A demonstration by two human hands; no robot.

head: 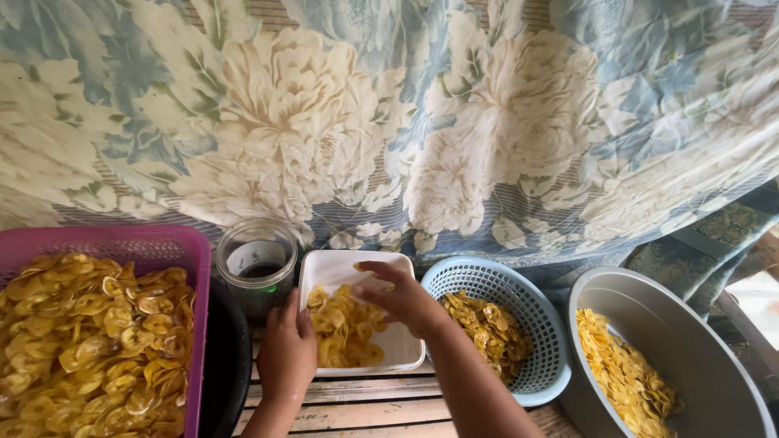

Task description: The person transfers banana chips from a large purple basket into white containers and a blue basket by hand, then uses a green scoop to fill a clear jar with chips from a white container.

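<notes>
A white rectangular tub (335, 265) sits in front of me, partly filled with yellow banana chips (345, 331). My left hand (286, 350) rests against the tub's left rim, fingers pressed on its edge. My right hand (399, 297) hovers inside the tub over the chips, fingers curled and pinching a chip or two near the far rim. Both forearms reach in from the bottom edge.
A pink crate (162, 242) heaped with chips stands at left beside a black basin (230, 359). A clear jar (256, 261) sits behind. A blue perforated basket (527, 312) and a grey basin (690, 349) at right hold chips. Floral cloth (389, 122) hangs behind; wooden slats (357, 405) lie below.
</notes>
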